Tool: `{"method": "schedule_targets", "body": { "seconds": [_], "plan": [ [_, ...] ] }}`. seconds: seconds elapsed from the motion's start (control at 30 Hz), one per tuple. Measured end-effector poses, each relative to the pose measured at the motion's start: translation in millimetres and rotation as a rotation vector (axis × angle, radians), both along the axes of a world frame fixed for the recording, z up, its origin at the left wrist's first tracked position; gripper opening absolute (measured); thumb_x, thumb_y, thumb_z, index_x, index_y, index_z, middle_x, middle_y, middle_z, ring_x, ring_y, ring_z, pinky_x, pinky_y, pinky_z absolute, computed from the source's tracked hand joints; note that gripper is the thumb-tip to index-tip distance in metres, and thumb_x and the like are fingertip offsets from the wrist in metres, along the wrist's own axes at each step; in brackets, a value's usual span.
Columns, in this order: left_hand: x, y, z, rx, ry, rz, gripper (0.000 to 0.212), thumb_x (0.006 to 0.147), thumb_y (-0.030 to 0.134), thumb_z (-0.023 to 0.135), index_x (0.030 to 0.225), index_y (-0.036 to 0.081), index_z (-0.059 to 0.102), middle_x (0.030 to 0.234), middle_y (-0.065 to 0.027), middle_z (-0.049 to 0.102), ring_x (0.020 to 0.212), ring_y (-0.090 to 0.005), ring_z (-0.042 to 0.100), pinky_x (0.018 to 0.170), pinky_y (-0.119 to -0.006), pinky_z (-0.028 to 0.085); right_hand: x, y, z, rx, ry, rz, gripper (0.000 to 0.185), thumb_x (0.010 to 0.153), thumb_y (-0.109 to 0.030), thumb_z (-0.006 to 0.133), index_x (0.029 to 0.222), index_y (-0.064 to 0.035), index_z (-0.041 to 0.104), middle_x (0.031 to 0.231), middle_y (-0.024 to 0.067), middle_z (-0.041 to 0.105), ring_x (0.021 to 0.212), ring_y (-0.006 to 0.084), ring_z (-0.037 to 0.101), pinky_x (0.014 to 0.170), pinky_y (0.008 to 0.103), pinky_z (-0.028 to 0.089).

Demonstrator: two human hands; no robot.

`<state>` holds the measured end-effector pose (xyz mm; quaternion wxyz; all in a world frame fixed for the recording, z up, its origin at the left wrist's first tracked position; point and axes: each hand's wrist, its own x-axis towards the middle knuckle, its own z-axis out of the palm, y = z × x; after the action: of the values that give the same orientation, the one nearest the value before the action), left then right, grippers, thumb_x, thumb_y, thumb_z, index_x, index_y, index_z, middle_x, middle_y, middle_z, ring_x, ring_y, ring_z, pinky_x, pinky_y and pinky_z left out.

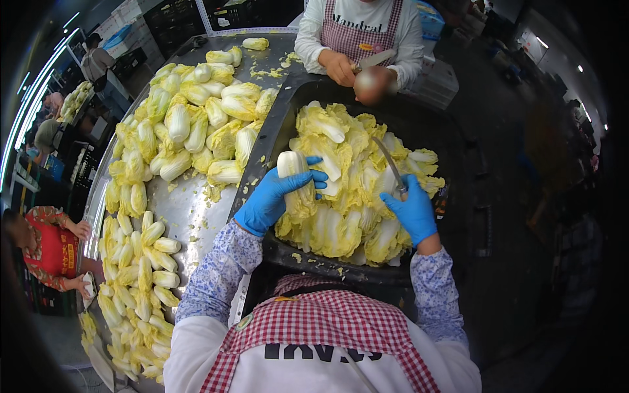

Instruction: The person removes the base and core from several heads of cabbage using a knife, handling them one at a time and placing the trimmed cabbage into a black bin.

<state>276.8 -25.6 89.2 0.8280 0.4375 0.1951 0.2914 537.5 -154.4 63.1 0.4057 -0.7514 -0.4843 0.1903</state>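
Observation:
My left hand, in a blue glove, grips a small napa cabbage with its white base end up and yellow leaves downward. In my right hand, also gloved in blue, is the handle of a curved-blade knife. Its blade points up and away from me, apart from the held cabbage. Beneath both hands a large black tub holds a heap of loose yellow cabbage leaves.
A metal table to my left carries many napa cabbages in piles. Across the tub a co-worker holds a knife. Another person in a red apron stands at the table's left edge. Stacked crates stand behind.

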Motion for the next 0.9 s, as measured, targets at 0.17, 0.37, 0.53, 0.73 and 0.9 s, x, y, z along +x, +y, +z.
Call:
{"method": "schedule_targets", "body": {
  "seconds": [0.17,0.37,0.53,0.73,0.9],
  "plan": [
    [18,-17,-9,-0.060,-0.081,-0.021,0.046,0.090,0.022,0.062,0.127,-0.001,0.046,0.090,-0.0095,0.064,0.083,-0.0181,0.061,0.077,-0.031,0.050,-39,-3,15,0.164,0.227,0.018,0.045,0.080,-0.021,0.077,0.112,0.0032,0.054,0.094,0.0080,0.063,0.085,0.0117,0.061,0.075,0.0251,0.052],
    [47,-27,-24,0.052,0.026,0.214,0.049,0.095,0.033,0.054,0.132,0.003,0.043,0.106,-0.0094,0.060,0.097,-0.0185,0.059,0.085,-0.032,0.049,-97,-8,26,0.174,0.133,0.183,0.052,0.076,-0.025,0.080,0.113,0.0004,0.054,0.100,0.0087,0.062,0.088,0.0147,0.061,0.076,0.0291,0.052],
    [40,-43,-16,-0.182,-0.210,0.043,0.061,0.096,0.034,0.053,0.144,0.004,0.029,0.124,-0.0087,0.054,0.114,-0.0213,0.053,0.101,-0.036,0.040,-92,9,13,0.242,0.305,0.161,0.047,0.078,-0.024,0.078,0.111,-0.0003,0.054,0.099,0.0074,0.060,0.077,0.0142,0.060,0.066,0.0274,0.051],
    [23,-36,-24,-0.085,-0.079,-0.136,0.060,0.088,0.023,0.066,0.136,-0.002,0.040,0.128,-0.0102,0.053,0.117,-0.0198,0.051,0.101,-0.032,0.039,-85,2,33,0.000,0.888,0.307,0.043,0.083,-0.014,0.072,0.119,-0.0024,0.050,0.093,0.0029,0.056,0.059,0.0056,0.052,0.047,0.0211,0.044],
    [17,-36,-18,-0.013,-0.025,-0.212,0.062,0.082,0.019,0.073,0.133,-0.002,0.046,0.124,-0.0105,0.057,0.112,-0.0192,0.055,0.099,-0.032,0.043,-76,-1,34,-0.038,0.781,0.437,0.054,0.082,-0.011,0.070,0.128,-0.0037,0.044,0.091,0.0023,0.057,0.060,0.0062,0.052,0.047,0.0213,0.044]
  ]
}}
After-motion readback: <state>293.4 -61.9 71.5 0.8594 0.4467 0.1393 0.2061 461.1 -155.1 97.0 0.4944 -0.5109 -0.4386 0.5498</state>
